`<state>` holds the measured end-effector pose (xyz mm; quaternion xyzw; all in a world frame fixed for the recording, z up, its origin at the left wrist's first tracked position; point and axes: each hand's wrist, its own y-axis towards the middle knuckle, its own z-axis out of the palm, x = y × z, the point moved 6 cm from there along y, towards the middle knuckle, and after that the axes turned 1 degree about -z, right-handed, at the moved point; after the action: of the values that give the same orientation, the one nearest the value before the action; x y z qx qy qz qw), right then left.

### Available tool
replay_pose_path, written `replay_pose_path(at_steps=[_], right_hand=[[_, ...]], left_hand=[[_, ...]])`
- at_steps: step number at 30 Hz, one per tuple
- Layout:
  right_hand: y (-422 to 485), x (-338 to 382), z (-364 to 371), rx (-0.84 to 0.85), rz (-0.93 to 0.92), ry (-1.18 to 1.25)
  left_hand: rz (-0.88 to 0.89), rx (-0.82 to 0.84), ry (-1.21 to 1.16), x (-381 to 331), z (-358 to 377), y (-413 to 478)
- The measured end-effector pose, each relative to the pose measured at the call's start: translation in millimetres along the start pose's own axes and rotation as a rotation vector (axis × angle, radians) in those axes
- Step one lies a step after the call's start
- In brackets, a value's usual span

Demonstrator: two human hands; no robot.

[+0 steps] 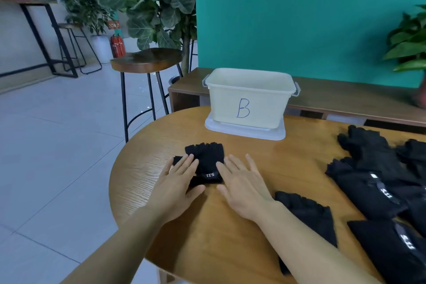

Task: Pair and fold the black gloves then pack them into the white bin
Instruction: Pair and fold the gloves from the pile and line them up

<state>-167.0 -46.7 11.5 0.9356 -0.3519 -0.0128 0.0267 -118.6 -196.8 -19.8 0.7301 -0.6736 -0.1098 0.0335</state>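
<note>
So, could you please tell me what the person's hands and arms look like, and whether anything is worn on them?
Nothing is worn. The left hand and right hand have no gloves, and I see no rings or watch. The forearms are uncovered, with no sleeves as far as the frame shows. The fingers are uncovered too.

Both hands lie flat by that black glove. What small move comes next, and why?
Probably fold it. The glove lies flat and seems unfolded, finger ends toward the bin, label end nearest the person. The left hand and right hand rest open at its sides, gripping nothing, so pinching the near end and folding it over seems next.
</note>
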Motion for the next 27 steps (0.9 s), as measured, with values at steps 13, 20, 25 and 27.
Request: replay_pose_path(at_steps=[13,20,25,27], right_hand=[[28.3,7.1,13.9,-0.009,-0.024,0.013],[-3.2,4.7,7.8,0.002,0.008,0.011],[-35.8,-0.5,-4.2,0.016,0.057,0.081],[-47.1,-3.7,-11.6,0.000,0.084,0.135]], left_hand=[[-0.068,0.030,-0.102,1.6,15.7,5.9],[-0.040,0.046,-0.076,-20.7,3.7,-18.1],[0.031,-0.046,-0.076,-43.2,-15.7,-35.8],[0.071,-0.084,-0.068,-53.9,-23.9,-39.8]])
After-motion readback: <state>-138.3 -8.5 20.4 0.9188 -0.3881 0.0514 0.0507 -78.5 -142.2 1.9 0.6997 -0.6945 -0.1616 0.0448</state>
